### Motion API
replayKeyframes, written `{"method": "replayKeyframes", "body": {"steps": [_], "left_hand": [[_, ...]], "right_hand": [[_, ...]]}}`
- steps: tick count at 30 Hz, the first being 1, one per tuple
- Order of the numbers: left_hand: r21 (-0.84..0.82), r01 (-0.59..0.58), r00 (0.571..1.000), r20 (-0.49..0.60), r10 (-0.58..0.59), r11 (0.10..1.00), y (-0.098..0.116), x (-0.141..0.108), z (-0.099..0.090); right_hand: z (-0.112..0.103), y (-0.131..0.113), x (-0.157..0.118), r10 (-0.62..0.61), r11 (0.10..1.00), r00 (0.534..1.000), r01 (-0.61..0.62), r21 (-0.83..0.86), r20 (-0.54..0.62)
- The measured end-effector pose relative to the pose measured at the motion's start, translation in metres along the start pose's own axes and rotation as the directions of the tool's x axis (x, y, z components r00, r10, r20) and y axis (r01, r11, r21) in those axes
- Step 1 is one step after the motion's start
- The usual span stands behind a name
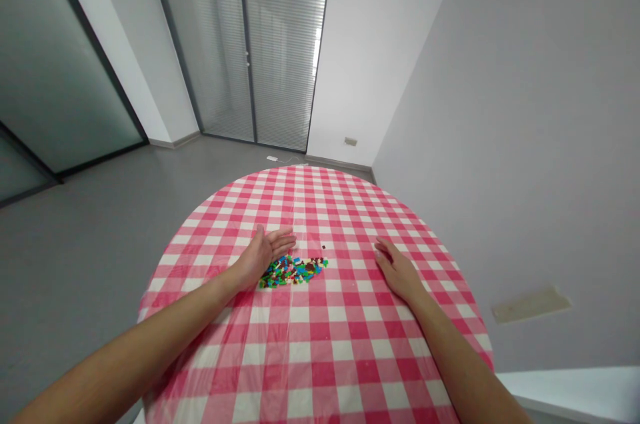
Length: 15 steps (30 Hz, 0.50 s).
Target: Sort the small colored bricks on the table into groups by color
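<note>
Left hand [260,256], right hand [395,271] open, empty; 1 pile of small plastic bricks [294,271] between.
Left lies palm up, fingertips just beside the pile; right lies palm down, well apart. Bricks too many and small to count; 1 dark brick [324,247] sits apart. Round desk [320,179] under pink checked cloth [300,351]; grey floor [100,224], then 1 glass door [285,44].

We've got a bare left forearm [135,344] and a bare right forearm [463,361], both slim and smooth, running out of frame at the bottom. Left hand [260,256] and right hand [396,271] bare too, long thin fingers.
</note>
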<state>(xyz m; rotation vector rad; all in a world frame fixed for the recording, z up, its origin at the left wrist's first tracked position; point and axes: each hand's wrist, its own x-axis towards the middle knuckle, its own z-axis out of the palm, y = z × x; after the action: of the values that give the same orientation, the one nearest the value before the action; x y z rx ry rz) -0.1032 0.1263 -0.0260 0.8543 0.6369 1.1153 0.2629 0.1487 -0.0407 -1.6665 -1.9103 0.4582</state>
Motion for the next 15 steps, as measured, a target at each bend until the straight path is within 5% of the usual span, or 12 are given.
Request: {"method": "replayKeyframes", "body": {"steps": [15], "left_hand": [[-0.018, 0.130, 0.973, 0.197, -0.124, 0.991, -0.017, 0.013, 0.036]], "right_hand": [[0.000, 0.001, -0.001, -0.007, 1.000, 1.000, 0.007, 0.024, 0.007]]}}
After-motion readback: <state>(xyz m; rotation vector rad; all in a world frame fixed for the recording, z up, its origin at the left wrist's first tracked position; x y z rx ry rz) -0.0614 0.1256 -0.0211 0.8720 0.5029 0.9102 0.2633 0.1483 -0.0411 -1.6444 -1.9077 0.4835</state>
